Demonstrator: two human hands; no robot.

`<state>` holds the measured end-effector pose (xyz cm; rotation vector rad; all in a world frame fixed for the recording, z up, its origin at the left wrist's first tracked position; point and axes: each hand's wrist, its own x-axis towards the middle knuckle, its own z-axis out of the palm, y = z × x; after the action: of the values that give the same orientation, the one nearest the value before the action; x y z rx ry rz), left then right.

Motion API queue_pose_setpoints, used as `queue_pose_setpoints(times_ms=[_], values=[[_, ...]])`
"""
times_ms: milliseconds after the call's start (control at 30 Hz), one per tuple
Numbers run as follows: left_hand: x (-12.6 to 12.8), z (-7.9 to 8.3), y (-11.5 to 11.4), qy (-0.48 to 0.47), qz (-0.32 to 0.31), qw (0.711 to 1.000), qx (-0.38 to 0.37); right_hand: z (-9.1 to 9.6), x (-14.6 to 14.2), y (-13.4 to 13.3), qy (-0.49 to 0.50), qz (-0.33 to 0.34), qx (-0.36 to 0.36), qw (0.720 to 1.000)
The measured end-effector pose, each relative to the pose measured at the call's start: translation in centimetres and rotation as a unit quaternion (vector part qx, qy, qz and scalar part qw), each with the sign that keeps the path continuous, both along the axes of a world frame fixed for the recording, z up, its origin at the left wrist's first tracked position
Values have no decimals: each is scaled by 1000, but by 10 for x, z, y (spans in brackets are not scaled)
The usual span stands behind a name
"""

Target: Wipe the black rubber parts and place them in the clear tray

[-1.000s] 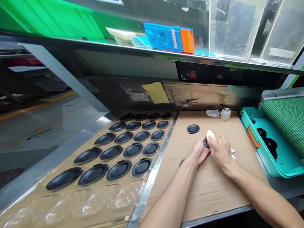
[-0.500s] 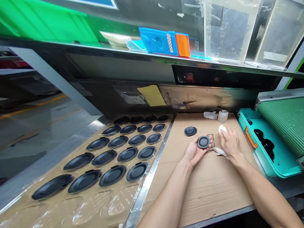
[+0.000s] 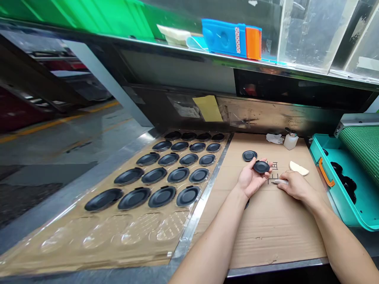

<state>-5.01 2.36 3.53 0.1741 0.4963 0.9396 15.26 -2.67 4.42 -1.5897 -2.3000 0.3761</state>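
Black disc (image 3: 261, 167) | left hand (image 3: 250, 179) grips it | right hand (image 3: 296, 186) pinches whitish piece (image 3: 280, 182) | cardboard print (image 3: 275, 166) unreadable

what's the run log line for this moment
left hand: holding black round part | right hand: touching small pale item | cream pad: lying on cardboard

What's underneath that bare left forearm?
Below the bare left forearm, a sliver of a black object shows at its right edge, on the brown cardboard sheet. The arm covers the rest, so its full shape is hidden.
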Motion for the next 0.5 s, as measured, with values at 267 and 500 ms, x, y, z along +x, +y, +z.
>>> queue_pose_setpoints(times_ms=[267,500], values=[[4,-1,-2,41,-42,997,-50,-1,-4,10,93,-37,96,990],[21,-8,-13,190,-64,978,50,-10,-11,11,123,-22,112,986]])
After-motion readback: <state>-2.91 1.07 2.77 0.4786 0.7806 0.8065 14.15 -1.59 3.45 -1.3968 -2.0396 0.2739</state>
